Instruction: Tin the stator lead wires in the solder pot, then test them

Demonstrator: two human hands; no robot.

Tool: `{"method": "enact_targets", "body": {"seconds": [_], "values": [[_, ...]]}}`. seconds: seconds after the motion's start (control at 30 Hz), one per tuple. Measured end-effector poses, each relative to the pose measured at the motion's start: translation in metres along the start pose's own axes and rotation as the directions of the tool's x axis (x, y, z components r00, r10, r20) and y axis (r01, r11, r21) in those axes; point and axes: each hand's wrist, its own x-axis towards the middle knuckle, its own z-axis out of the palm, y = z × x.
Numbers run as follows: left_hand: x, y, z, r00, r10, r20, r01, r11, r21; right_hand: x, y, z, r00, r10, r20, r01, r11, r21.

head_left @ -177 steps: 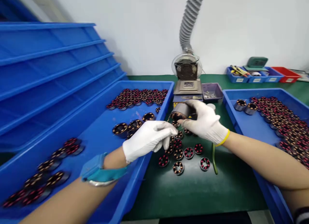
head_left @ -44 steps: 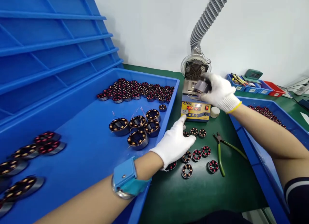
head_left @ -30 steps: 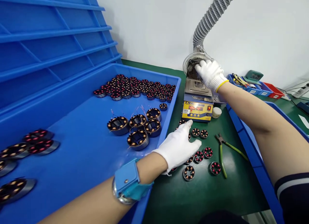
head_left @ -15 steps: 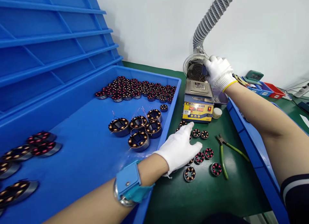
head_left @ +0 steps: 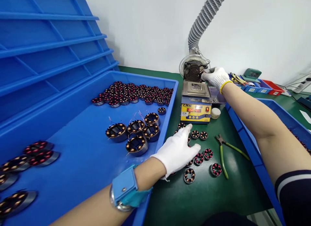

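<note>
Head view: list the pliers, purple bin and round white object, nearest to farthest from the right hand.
1. Purple bin, below the right hand in view.
2. Round white object, right of the yellow panel.
3. Pliers, lowest, on the table.

Beyond the fingers of the left hand (head_left: pixel 176 149), passage is blocked by the yellow-fronted unit (head_left: pixel 195 113); to their right, by small wound rings (head_left: pixel 195 137) and pliers (head_left: pixel 221 151). Nearer, bare green tabletop (head_left: pixel 194 200) can be crossed. Left of the right hand's (head_left: pixel 217 77) fingertips, the way is barred by a round grille (head_left: pixel 193 72).
</note>
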Motion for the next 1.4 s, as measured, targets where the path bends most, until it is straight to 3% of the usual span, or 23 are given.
{"method": "enact_targets", "body": {"seconds": [0.13, 0.37, 1.4], "values": [[0.000, 0.000, 0.001, 1.000, -0.010, -0.010, 0.011, 0.999, 0.033, 0.002, -0.003, 0.013, 1.000, -0.015, -0.023, 0.017, 0.998, 0.064], [-0.001, 0.001, 0.001, 1.000, 0.002, -0.003, -0.002, 0.998, 0.055, 0.002, -0.006, 0.034, 0.997, -0.033, -0.065, 0.031, 0.999, -0.025], [-0.003, 0.001, 0.002, 1.000, 0.027, -0.003, -0.027, 0.995, 0.091, 0.001, -0.011, 0.033, 0.997, -0.040, -0.073, 0.038, 0.999, -0.030]]}}
